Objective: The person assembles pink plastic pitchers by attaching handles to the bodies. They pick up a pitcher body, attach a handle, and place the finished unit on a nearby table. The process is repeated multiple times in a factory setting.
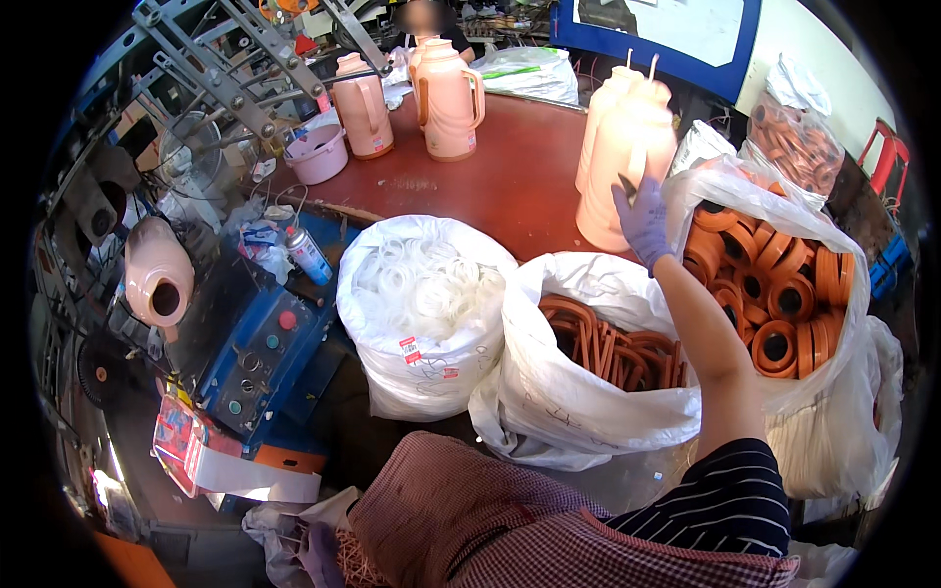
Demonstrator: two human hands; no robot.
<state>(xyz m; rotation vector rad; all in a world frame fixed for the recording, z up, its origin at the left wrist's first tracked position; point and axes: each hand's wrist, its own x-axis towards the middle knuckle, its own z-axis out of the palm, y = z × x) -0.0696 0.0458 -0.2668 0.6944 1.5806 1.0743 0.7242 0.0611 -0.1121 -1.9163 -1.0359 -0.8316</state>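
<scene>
My right hand (643, 225), in a lavender glove with bare fingertips, reaches out to a pink thermos jug (627, 132) at the table's right edge. Its fingers are stretched up and apart beside the jug's lower body; whether they touch it I cannot tell. A second pink jug (596, 118) stands just behind, partly hidden. At the lower edge, a lavender-gloved shape that appears to be my left hand (319, 554) is down at a plastic bag (270, 529) holding thin pink pieces. Its fingers are hidden.
White sacks hold clear plastic rings (426, 279), orange-brown handles (613, 343) and orange collars (779, 294). More pink jugs (451, 108) and a pink basin (316, 157) stand on the red table (510, 196). Left are a blue control box (260, 363) and a lying jug (157, 269). A person (423, 29) is behind.
</scene>
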